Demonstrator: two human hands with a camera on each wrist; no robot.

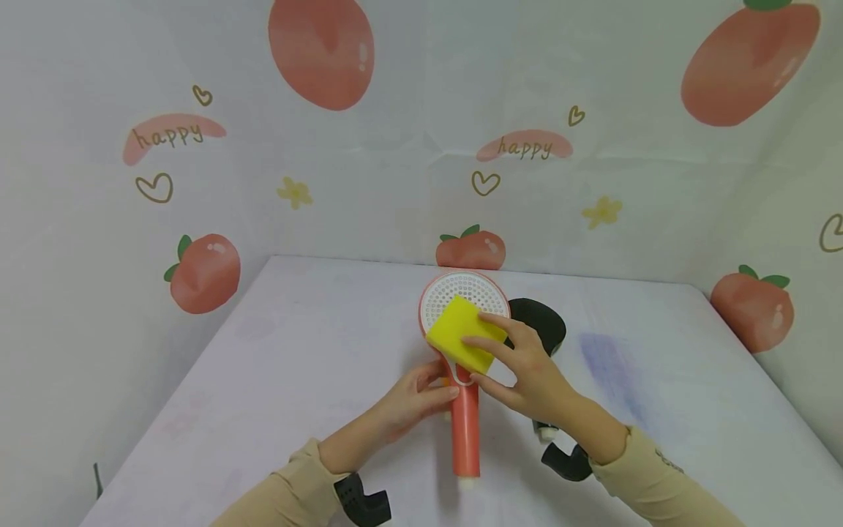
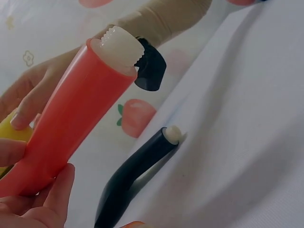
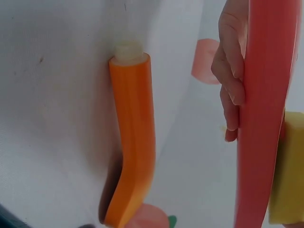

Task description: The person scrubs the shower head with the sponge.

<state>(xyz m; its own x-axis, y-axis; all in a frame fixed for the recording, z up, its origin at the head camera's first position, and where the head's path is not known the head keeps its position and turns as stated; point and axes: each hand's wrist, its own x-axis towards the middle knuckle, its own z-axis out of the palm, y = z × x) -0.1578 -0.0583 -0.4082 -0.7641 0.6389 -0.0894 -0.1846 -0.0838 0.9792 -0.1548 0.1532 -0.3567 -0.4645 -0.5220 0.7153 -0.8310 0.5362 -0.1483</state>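
A red handheld shower head (image 1: 465, 424) with a white perforated face (image 1: 454, 282) is raised over the table, its handle pointing toward me. My left hand (image 1: 413, 401) grips it at the neck, thumb on one side and fingers on the other in the left wrist view. In my right hand (image 1: 527, 366) a yellow sponge (image 1: 459, 329) is pinched by its edges, overlapping the lower part of the perforated face. A white toothed end piece (image 2: 121, 45) sticks out of the red handle.
A black shower head (image 1: 540, 322) lies on the table to the right, its handle partly behind my right hand. Beneath the red one is an orange handle (image 3: 135, 114) with a pale end. A bluish smudge (image 1: 609, 373) marks the white table (image 1: 316, 351); a fruit-print cloth (image 1: 395, 168) hangs behind.
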